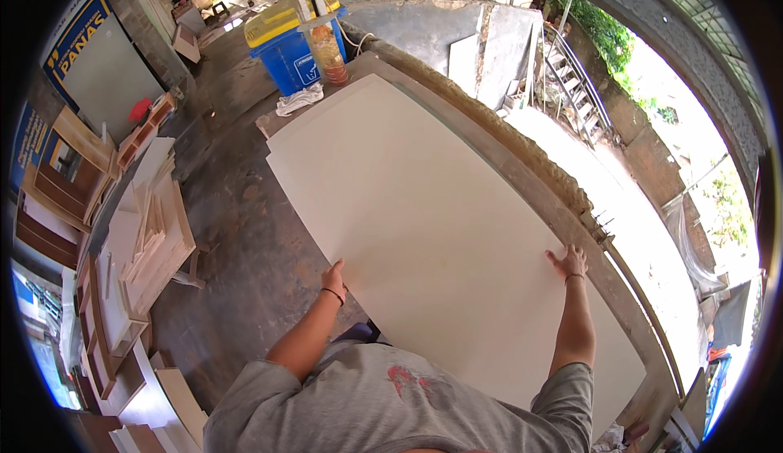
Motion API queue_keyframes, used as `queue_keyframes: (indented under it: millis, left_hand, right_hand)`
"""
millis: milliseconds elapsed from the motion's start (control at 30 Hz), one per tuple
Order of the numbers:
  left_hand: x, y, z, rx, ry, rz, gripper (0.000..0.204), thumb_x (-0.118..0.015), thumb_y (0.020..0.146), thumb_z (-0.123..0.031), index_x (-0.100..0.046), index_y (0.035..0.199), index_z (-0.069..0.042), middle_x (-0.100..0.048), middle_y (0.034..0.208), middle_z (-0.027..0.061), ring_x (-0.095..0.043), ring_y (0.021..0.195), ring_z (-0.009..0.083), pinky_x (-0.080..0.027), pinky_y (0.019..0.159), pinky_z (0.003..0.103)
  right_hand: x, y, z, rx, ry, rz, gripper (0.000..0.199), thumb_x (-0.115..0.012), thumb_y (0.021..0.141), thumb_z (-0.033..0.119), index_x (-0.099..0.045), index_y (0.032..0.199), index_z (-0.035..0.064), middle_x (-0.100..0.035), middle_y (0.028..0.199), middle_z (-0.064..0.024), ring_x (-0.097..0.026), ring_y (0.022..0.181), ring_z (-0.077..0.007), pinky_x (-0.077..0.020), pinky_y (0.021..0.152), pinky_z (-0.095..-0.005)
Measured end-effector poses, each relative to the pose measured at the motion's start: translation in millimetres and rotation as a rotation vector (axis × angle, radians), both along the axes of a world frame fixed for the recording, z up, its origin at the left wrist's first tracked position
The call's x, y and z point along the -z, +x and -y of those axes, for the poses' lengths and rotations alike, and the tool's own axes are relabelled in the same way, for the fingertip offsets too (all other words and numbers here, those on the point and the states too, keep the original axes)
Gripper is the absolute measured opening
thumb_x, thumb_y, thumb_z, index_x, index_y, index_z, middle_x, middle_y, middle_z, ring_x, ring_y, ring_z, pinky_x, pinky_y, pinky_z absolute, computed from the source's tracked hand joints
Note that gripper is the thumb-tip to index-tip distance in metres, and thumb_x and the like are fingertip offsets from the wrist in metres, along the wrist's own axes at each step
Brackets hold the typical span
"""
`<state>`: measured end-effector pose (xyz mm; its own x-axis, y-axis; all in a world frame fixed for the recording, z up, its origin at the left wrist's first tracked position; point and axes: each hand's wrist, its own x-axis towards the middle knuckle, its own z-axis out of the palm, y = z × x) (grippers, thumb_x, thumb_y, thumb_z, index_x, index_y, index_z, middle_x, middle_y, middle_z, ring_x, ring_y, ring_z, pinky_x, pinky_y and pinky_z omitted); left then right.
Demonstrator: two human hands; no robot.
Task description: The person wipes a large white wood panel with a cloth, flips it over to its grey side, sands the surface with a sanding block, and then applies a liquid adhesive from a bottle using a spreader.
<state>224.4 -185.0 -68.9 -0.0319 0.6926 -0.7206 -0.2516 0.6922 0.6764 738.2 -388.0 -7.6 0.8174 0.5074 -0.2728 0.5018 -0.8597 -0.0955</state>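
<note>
A large white flat panel (408, 192) lies before me, stretching from my body to the far end. Under its far and right edges a second sheet shows slightly. My left hand (334, 277) is closed on the panel's left edge, thumb uppermost; its fingertips are partly hidden. Near the right edge, my right hand (568, 262) rests flat on the top surface, thumb and fingers spread. A dark band circles each wrist.
A rough low wall (522, 145) borders the panel's right side. Beyond the far end stand a blue bin with a yellow lid (291, 45) and a post (325, 41). White boards (147, 233) are stacked at left above the dark floor (236, 249). Metal stairs (575, 86) rise outside.
</note>
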Motion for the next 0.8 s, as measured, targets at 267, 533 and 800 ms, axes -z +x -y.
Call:
queue_keyframes:
  millis: [267, 533, 800]
  left_hand:
    - [34.5, -37.2, -50.4, 0.07, 0.054, 0.158, 0.027, -0.058, 0.082, -0.022, -0.051, 0.1, -0.004, -0.058, 0.092, 0.0066, -0.057, 0.082, 0.0185, -0.048, 0.066, 0.035]
    - [14.2, -34.0, -43.3, 0.16, 0.093, -0.11, 0.022, -0.062, 0.077, -0.017, -0.045, 0.08, -0.005, -0.05, 0.074, 0.0043, -0.051, 0.063, 0.0152, -0.042, 0.048, 0.03]
    - [6.6, -29.2, -44.9, 0.38, 0.305, -0.154, 0.023, -0.064, 0.076, -0.016, -0.043, 0.074, -0.007, -0.045, 0.067, 0.0012, -0.048, 0.063, 0.0119, -0.044, 0.05, 0.028]
  right_hand:
    - [33.1, -39.2, 16.4, -0.038, 0.04, -0.006, 0.09, -0.058, 0.07, 0.061, -0.026, 0.136, 0.0089, -0.017, 0.143, -0.016, -0.014, 0.132, -0.0319, -0.0192, 0.105, -0.0464]
    - [34.5, -279.9, 62.4, -0.214, 0.148, -0.027, 0.085, -0.064, 0.069, 0.052, -0.03, 0.135, 0.0093, -0.017, 0.143, -0.0154, -0.008, 0.134, -0.0298, -0.0075, 0.105, -0.0534]
    - [35.7, -432.0, 135.4, 0.035, 0.11, 0.16, 0.075, -0.067, 0.067, 0.046, -0.038, 0.132, 0.0225, -0.021, 0.144, -0.0093, -0.011, 0.134, -0.0296, -0.0044, 0.103, -0.0586]
